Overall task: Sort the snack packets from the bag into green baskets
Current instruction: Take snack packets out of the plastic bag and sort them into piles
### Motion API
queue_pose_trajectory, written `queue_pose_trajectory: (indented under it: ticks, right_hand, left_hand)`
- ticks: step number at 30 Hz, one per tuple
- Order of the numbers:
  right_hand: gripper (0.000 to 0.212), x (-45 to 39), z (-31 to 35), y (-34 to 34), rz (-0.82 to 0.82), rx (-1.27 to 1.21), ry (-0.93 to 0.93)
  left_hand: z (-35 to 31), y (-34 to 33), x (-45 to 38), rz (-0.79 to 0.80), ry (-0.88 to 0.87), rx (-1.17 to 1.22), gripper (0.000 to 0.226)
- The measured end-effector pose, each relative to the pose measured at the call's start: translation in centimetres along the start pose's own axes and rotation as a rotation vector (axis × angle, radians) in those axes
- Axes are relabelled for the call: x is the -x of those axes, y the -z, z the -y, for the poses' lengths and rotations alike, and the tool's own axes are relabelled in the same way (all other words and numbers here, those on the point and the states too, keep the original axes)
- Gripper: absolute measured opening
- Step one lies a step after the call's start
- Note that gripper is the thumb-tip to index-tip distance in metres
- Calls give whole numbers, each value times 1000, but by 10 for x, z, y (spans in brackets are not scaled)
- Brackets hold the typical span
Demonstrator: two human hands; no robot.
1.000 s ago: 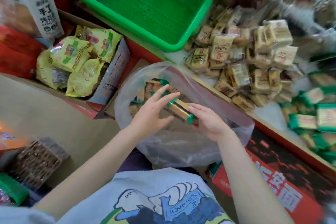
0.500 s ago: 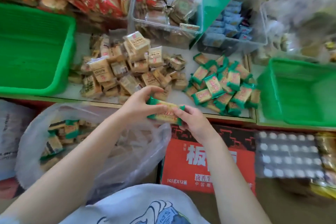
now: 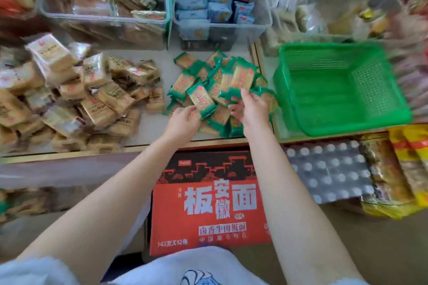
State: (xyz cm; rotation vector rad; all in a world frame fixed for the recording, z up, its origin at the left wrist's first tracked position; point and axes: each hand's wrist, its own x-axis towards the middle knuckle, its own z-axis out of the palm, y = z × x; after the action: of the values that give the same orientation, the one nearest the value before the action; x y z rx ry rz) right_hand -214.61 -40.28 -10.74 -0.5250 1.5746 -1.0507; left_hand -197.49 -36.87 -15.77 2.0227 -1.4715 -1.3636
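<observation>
Green basket (image 3: 335, 90): our landmark, empty on the counter (image 3: 150, 129). Pile of green-edged packets (image 3: 215, 81): just left of it. Single packet (image 3: 201, 99): light, crinkly, likely slippery; we judge the sealed ends safest. Left hand (image 3: 183, 120) fingers pinch its end; right hand (image 3: 249, 109) grips another packet.

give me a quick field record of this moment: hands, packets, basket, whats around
left hand: pinches a green-edged snack packet over the pile
right hand: fingers curled on green-edged packets at the pile's right side
green-edged packet pile: loose on the counter, mid-frame
tan packet pile: left on the counter
green basket: right of the green pile, looks empty
clear bins: behind the piles, filled with snacks
red carton: on the floor below the counter
</observation>
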Motion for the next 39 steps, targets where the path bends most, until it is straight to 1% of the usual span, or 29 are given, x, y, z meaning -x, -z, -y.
queue_pose_trajectory:
  ticks: [2,4,6,10,12,13,15,17,20,23,25,26,28,29,30,31,33,34,35,36,38,39]
  right_hand:
    - [20,-17,-4,2,-53,41,-5]
    - [26,-26,-10,7,-86,94,-5]
    - [29,-27,-14,12,-84,102,5]
    - [33,-7,-23,17,-111,37,-39]
    - [32,14,-33,18,-104,-16,-72]
    - [28,28,-40,16,-80,-16,-95]
    - [19,59,-59,8,-3,52,-150]
    - [16,93,-83,-9,122,170,-195]
    - [14,137,-127,-54,346,352,-273]
    - [15,176,-177,-118,560,467,-364]
    - [13,199,-210,-164,683,534,-416]
    - [12,210,-228,-187,731,574,-437]
    - [13,230,-267,-232,826,693,-462]
    - [13,241,-288,-253,870,747,-470]
    - [15,253,-308,-270,901,791,-474]
    - [22,263,-327,-286,924,833,-477]
    - [54,284,-356,-313,944,928,-493]
    - [64,293,-367,-323,943,964,-505]
    - [67,298,-378,-331,941,976,-514]
    - [62,301,-390,-336,942,982,-516]
    - [52,308,-406,-344,960,996,-505]
    - [52,308,-418,-345,955,999,-497]
  left_hand:
    - [1,-13,-5,6,28,-120,61]
    - [0,-20,-6,-19,40,-161,65]
    - [0,-22,-5,-25,30,-173,66]
    - [2,-15,4,-7,6,-135,65]
    - [5,-9,19,-31,-23,-48,59]
    - [10,-6,31,-55,-46,11,51]
    - [30,4,62,-119,-65,134,33]
    - [67,17,98,-217,-21,212,24]
    - [151,47,154,-337,125,238,20]
    - [246,90,212,-451,313,148,17]
    - [303,117,246,-579,446,57,23]
    - [328,129,261,-661,518,4,31]
    - [366,148,287,-813,688,-83,57]
    - [382,155,296,-858,772,-72,72]
    - [397,161,302,-871,845,-14,87]
    - [414,163,304,-855,908,98,100]
    - [443,168,302,-772,1005,377,117]
    - [454,171,300,-721,1026,502,120]
    - [463,174,297,-671,1036,599,121]
    - [471,177,294,-626,1035,676,118]
    - [481,179,289,-566,1033,809,107]
    - [483,178,287,-538,1037,857,102]
